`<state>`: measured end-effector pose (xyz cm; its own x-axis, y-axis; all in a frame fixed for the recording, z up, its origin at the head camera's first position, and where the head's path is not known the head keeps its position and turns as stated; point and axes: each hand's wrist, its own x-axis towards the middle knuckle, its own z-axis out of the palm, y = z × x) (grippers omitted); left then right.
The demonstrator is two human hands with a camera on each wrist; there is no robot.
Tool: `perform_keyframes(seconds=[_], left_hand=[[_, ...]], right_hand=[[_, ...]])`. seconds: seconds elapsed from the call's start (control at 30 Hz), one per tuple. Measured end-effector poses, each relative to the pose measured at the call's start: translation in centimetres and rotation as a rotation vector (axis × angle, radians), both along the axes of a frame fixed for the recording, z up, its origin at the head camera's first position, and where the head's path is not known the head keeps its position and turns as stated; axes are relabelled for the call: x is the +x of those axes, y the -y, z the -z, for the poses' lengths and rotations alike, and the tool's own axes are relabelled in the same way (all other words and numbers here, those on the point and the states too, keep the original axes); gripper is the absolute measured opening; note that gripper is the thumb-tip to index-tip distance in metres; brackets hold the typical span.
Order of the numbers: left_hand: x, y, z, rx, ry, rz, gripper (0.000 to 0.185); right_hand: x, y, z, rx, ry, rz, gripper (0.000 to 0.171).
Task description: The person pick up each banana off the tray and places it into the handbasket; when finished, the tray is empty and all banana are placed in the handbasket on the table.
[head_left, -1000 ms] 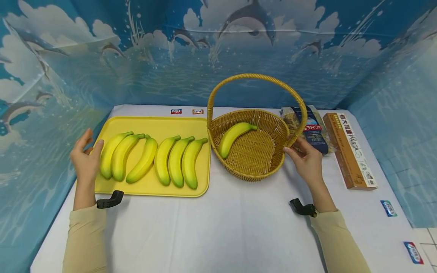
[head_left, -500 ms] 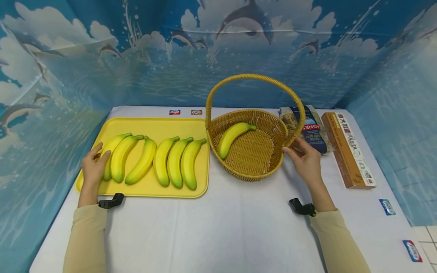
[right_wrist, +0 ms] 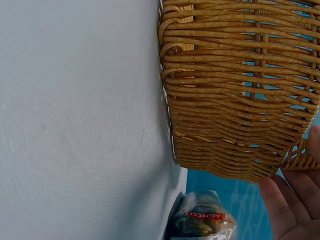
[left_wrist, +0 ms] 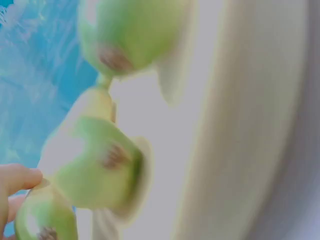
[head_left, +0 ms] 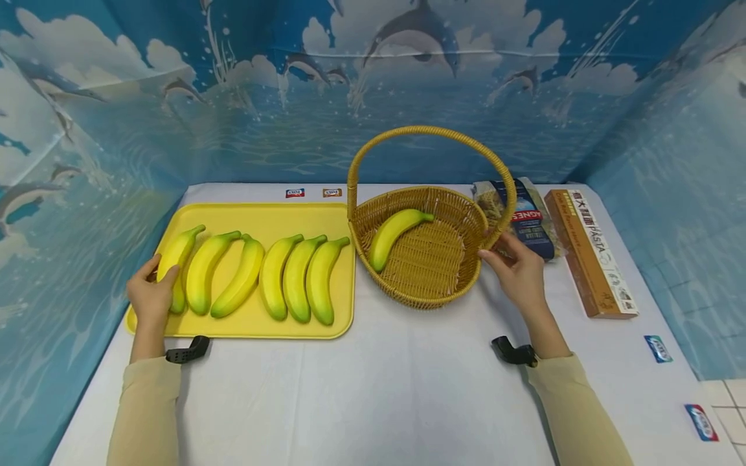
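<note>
On the left side of the yellow tray (head_left: 262, 217), my left hand (head_left: 153, 296) grips the leftmost banana (head_left: 180, 252), thumb on its near side. The left wrist view shows that thumb against the held banana (left_wrist: 46, 217), beside other green-tipped bananas (left_wrist: 100, 165). Several more bananas (head_left: 297, 278) lie side by side on the tray. My right hand (head_left: 523, 275) holds the right rim of a wicker basket (head_left: 434, 301), near the foot of its tall handle. One banana (head_left: 393, 239) lies inside the basket. In the right wrist view, the fingers (right_wrist: 280, 205) are at the woven wall.
Behind my right hand lies a pasta bag (head_left: 527, 217), with a long brown pasta box (head_left: 591, 255) to its right. Small stickers (head_left: 295, 193) dot the white table (head_left: 373, 388). A blue dolphin-print curtain (head_left: 280, 142) encloses the back and sides.
My left hand has come down onto the tray and taken hold of the leftmost banana, which now sits farther left, apart from its neighbour. The right hand stays on the basket.
</note>
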<state>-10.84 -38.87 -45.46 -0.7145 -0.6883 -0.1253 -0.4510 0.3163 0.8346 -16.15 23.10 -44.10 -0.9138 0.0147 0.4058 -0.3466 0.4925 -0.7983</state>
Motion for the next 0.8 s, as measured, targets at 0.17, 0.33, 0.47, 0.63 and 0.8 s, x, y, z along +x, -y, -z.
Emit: perform_keyframes(seconds=[0.17, 0.33, 0.47, 0.63, 0.8], left_hand=[[0.5, -1.5, -2.2, -0.006, -0.098, -0.062, 0.053], [1.1, -4.7, -4.7, -0.072, -0.259, -0.008, 0.052], [1.7, -8.6, -6.5, -0.157, -0.425, 0.153, 0.049], [1.6, -14.0, -7.8, -0.18, -0.567, 0.406, 0.048], [0.5, -20.0, -8.5, -0.164, -0.591, 0.628, 0.049]], right_hand=[[0.0, 0.0, 0.1, 0.001, 0.009, 0.003, 0.047], [-0.1, 0.0, 0.0, -0.001, 0.01, 0.005, 0.046], [0.0, 0.1, -0.2, -0.006, 0.012, -0.002, 0.046], [0.0, 0.1, -0.3, -0.012, 0.01, -0.008, 0.046], [0.0, 0.1, -0.2, -0.007, 0.006, -0.002, 0.045]])
